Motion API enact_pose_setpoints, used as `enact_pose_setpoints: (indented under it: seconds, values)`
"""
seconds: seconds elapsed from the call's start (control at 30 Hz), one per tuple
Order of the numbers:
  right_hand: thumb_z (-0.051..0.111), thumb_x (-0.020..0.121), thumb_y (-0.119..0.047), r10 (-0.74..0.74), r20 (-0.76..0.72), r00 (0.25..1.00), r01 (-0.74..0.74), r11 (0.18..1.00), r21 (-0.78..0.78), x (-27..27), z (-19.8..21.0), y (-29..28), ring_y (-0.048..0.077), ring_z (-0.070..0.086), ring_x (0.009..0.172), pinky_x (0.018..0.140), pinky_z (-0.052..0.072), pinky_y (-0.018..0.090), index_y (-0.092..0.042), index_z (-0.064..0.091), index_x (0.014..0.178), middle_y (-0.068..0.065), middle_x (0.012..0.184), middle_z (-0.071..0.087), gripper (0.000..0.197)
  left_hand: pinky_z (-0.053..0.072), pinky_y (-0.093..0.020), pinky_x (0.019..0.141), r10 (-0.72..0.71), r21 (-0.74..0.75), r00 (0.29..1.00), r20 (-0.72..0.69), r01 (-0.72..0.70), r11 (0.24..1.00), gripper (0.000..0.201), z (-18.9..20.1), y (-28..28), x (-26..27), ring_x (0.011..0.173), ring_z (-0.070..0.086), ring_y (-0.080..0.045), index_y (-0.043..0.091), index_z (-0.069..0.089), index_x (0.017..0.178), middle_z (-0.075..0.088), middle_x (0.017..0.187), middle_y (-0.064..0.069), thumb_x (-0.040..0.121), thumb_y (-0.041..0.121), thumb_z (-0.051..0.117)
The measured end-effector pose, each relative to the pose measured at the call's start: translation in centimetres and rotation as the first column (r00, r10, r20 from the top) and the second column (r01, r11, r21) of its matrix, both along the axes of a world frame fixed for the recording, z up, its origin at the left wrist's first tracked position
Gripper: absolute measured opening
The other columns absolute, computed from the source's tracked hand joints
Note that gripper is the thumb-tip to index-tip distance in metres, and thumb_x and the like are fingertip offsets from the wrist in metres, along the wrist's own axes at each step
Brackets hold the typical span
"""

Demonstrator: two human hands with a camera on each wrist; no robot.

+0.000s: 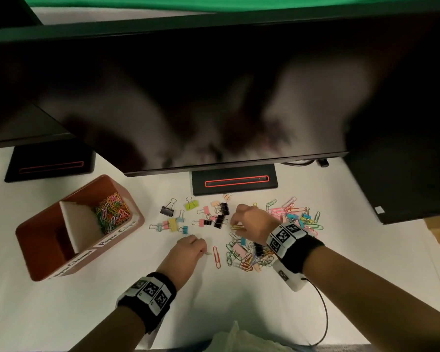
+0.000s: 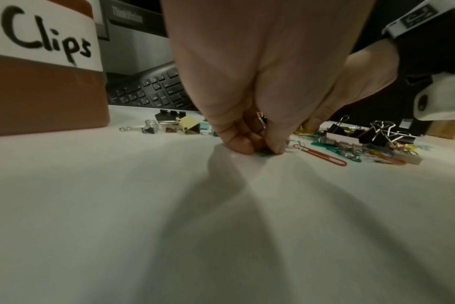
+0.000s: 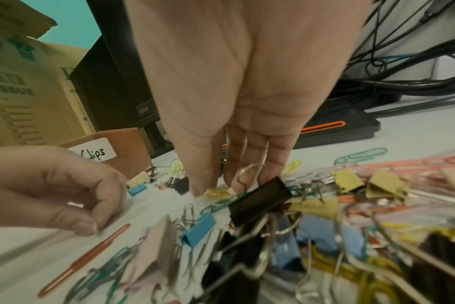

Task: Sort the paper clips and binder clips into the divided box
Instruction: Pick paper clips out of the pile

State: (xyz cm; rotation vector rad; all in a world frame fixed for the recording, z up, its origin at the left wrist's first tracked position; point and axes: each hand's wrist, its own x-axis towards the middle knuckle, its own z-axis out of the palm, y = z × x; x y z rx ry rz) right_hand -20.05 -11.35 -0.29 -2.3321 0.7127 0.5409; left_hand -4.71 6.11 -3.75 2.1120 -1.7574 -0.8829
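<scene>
- One divided box (image 1: 135,226) stands on the worktop (image 1: 87,313); it has two compartments and two white labels on its near wall.
- One heap of paper clips (image 1: 112,214) lies in the far compartment, too tangled to count.
- One long red paper clip (image 1: 216,257) lies alone between the two hands.
- Loose binder clips (image 1: 196,217) on the worktop: roughly fifteen show apart from the piles, among them four black ones and two yellow ones.
- Two mixed piles of clips (image 1: 244,255) lie near the right hand, beyond counting.
- Two hands, each with one wristband.
- Two monitor bases (image 1: 235,182) with a red outline.
</scene>
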Motion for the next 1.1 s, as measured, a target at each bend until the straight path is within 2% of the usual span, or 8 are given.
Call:
enact_pose_setpoints:
  seconds: [0.17,0.27,0.37,0.5,0.73,0.9,1.0,1.1]
  values:
    - [0.06,0.088,-0.013,0.005,-0.064,0.998,-0.005,1.0,-0.004,0.5,0.0,0.5,0.024,0.053,0.108,0.094,0.048,0.032,-0.015,0.053,0.122,0.005,0.123,0.052,0.035,0.044,-0.027,0.08,0.024,0.008,0.998,-0.053,-0.023,1.0,0.017,-0.1,-0.4,0.2,0.089,0.05,-0.015,0.015,0.059,0.104,0.059,0.097,0.0,0.091,0.01,0.049]
    - [0.061,0.086,-0.01,-0.007,-0.079,0.997,0.01,0.999,0.038,1.1,-0.1,0.3,0.024,0.057,0.104,0.09,0.048,0.031,-0.012,0.058,0.114,0.007,0.116,0.06,0.028,0.04,-0.021,0.081,-0.058,0.014,0.991,-0.118,0.06,0.998,0.028,0.5,-0.8,-0.1,0.089,0.048,-0.012,0.02,0.054,0.117,0.055,0.093,0.004,0.091,0.011,0.049]
    - [0.061,0.084,-0.01,0.001,-0.048,0.999,0.002,0.999,0.05,1.4,-0.1,0.1,0.024,0.059,0.102,0.085,0.047,0.03,-0.01,0.065,0.104,0.007,0.109,0.066,0.02,0.039,-0.023,0.089,-0.17,0.041,0.983,-0.076,0.173,0.984,0.034,0.8,-1.7,-0.8,0.101,0.05,-0.015,0.021,0.05,0.127,0.057,0.106,-0.002,0.093,0.016,0.047]
    - [0.058,0.085,-0.005,0.036,-0.056,0.998,-0.033,0.998,0.057,1.8,0.2,0.1,0.024,0.058,0.1,0.086,0.048,0.031,-0.007,0.067,0.099,0.009,0.11,0.063,0.017,0.043,-0.03,0.089,-0.206,0.081,0.979,-0.008,0.206,0.975,0.025,0.7,-2.9,-1.0,0.104,0.053,-0.024,0.014,0.059,0.116,0.059,0.109,-0.009,0.095,0.019,0.046]
    - [0.052,0.086,-0.001,0.055,-0.056,0.997,-0.052,0.997,0.057,2.2,0.5,0.2,0.024,0.058,0.103,0.089,0.049,0.032,-0.007,0.064,0.105,0.008,0.111,0.065,0.024,0.043,-0.027,0.091,-0.128,0.047,0.992,-0.022,0.129,0.991,0.015,0.7,-3.5,-1.3,0.098,0.053,-0.018,0.008,0.061,0.1,0.05,0.109,-0.005,0.093,0.013,0.048]
    - [0.051,0.086,-0.001,0.079,-0.084,0.993,-0.074,0.995,0.067,2.2,0.6,0.2,0.026,0.06,0.103,0.089,0.051,0.033,-0.003,0.068,0.103,0.01,0.111,0.066,0.024,0.042,-0.026,0.076,-0.114,0.061,0.992,-0.051,0.117,0.991,0.01,0.7,-3.0,-1.1,0.086,0.051,-0.017,0.011,0.059,0.092,0.058,0.094,-0.006,0.09,0.012,0.049]
    - [0.053,0.085,-0.001,0.073,-0.066,0.995,-0.069,0.995,0.069,1.9,0.2,0.2,0.025,0.06,0.101,0.09,0.05,0.034,-0.005,0.068,0.101,0.01,0.109,0.066,0.022,0.04,-0.024,0.069,-0.052,0.025,0.993,-0.103,0.055,0.998,0.006,0.6,-2.4,-1.0,0.078,0.048,-0.013,0.013,0.059,0.088,0.056,0.082,0.0,0.088,0.011,0.053]
    - [0.054,0.086,-0.003,0.045,-0.052,0.998,-0.041,0.997,0.067,1.4,0.1,-0.2,0.024,0.06,0.102,0.089,0.049,0.031,-0.007,0.067,0.101,0.008,0.108,0.067,0.02,0.042,-0.021,0.067,0.077,-0.016,0.98,-0.182,-0.081,0.997,0.012,0.6,-2.0,-1.2,0.072,0.051,-0.01,0.016,0.06,0.098,0.057,0.077,0.005,0.087,0.012,0.056]
